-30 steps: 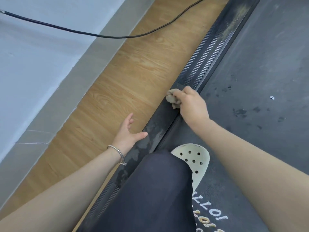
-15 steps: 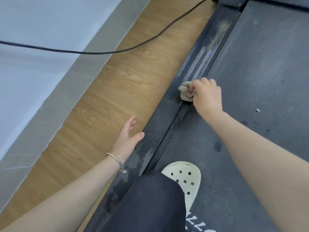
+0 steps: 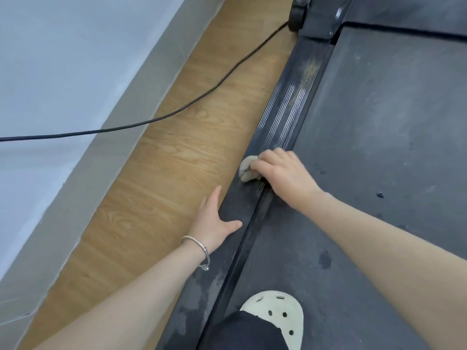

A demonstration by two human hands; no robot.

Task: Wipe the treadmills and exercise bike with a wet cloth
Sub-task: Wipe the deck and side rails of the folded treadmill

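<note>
A black treadmill fills the right side, with a dark running belt [image 3: 384, 127] and a ribbed left side rail [image 3: 283, 112]. My right hand [image 3: 285, 175] grips a crumpled beige cloth [image 3: 246, 169] and presses it on the rail. Dust and a pale smear show on the rail farther ahead; damp patches show on the rail near me. My left hand [image 3: 214, 221] rests on the rail's outer edge, fingers straight and thumb spread, a silver bracelet on the wrist.
A black power cable [image 3: 177, 113] runs across the wood floor [image 3: 164, 188] from the treadmill's front wheel [image 3: 297, 18] to the left. A grey skirting and white wall [image 3: 50, 72] close the left side. My knee and a cream perforated clog [image 3: 278, 314] stand on the belt.
My right hand slid the cloth forward along the rail, then shifted it toward the rail's outer edge. My left hand moved forward along the rail edge. The view advanced toward the treadmill's front.
</note>
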